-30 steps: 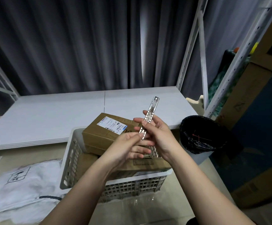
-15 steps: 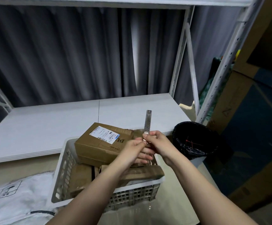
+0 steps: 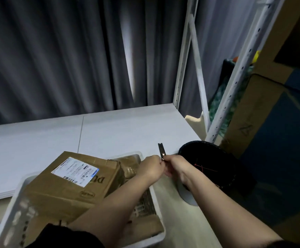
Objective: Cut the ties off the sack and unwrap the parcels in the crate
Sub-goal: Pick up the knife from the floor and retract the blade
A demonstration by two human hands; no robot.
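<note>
A white slatted crate [image 3: 11, 217] stands on the floor at lower left. A brown cardboard parcel [image 3: 68, 190] with a white shipping label lies tilted on top in it. Further taped brown parcels [image 3: 129, 165] show behind and beneath it. My left hand [image 3: 150, 168] and my right hand [image 3: 175, 168] meet above the crate's right rim. Both pinch a narrow metal utility knife [image 3: 161, 153], of which only a short tip sticks up between them. The sack is out of view.
A black-lined waste bin [image 3: 215, 163] stands just right of my hands. A low white shelf board [image 3: 109, 133] runs behind the crate, with white rack uprights [image 3: 235, 72] and large cardboard boxes [image 3: 263, 111] at right. Dark curtains hang behind.
The knife's long strip has slid down between my hands, leaving a short tip showing. The camera moved closer and to the right, and the white sack left the view.
</note>
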